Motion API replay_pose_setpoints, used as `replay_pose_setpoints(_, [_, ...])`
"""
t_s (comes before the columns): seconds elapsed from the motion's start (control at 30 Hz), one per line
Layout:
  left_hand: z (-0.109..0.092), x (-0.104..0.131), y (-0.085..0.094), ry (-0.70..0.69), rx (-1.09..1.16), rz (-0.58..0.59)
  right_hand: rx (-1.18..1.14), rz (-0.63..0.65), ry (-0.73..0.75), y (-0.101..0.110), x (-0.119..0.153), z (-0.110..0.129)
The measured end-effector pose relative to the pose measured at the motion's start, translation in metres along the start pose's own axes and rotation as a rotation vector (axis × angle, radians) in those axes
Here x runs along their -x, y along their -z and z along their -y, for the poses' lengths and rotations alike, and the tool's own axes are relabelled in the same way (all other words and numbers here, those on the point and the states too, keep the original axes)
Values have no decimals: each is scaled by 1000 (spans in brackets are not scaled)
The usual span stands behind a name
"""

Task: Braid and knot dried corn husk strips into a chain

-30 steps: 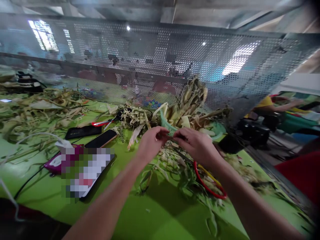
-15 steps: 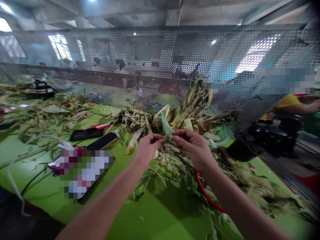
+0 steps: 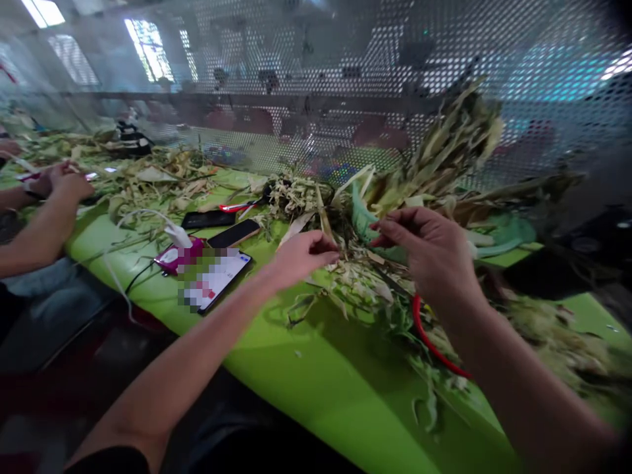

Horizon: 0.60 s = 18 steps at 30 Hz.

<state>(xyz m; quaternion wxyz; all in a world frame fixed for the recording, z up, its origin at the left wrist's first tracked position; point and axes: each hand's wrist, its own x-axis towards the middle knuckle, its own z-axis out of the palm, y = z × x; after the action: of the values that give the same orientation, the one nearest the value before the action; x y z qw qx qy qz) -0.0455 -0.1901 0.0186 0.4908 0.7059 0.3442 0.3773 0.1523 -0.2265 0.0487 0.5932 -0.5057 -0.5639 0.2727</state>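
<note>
My left hand (image 3: 307, 255) hovers over the green table with thumb and fingertips pinched together. Across a short gap to the right, my right hand (image 3: 434, 247) is pinched too, close to a pale green plastic basket (image 3: 364, 214). Whatever is between the fingertips of either hand is too small to make out. Dry corn husks (image 3: 439, 158) rise from the basket behind my right hand. Below both hands lies a heap of shredded plant scraps (image 3: 358, 283). A red curved rim (image 3: 434, 345) shows beside my right forearm.
Several phones, among them a lit phone (image 3: 228, 280), lie left on the green table (image 3: 296, 388) by a purple packet (image 3: 180, 255) and a white cable. Red-handled scissors (image 3: 237, 207) lie behind. A perforated metal screen (image 3: 316, 125) borders the back. Another person's hands (image 3: 62, 181) work at far left.
My hands have come apart, the left staying low and the right lifting to the right. The view has turned left and down, bringing in another person's arms.
</note>
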Motion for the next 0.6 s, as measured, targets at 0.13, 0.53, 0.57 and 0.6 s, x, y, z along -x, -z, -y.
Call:
replay_pose_setpoints(0.13, [11, 32, 19, 95, -269, -76, -33, 27, 48, 4, -1, 4])
replay_pose_setpoints(0.53, [33, 44, -15, 138, -273, -164, -97, 162, -1, 9, -2, 12])
replay_pose_setpoints(0.57, [31, 43, -15, 137, -235, -203, -122, 172, -27, 10, -2, 13])
replay_pose_setpoints(0.6, [28, 43, -16, 134, -186, -242, -145, 183, -53, 10, -2, 14])
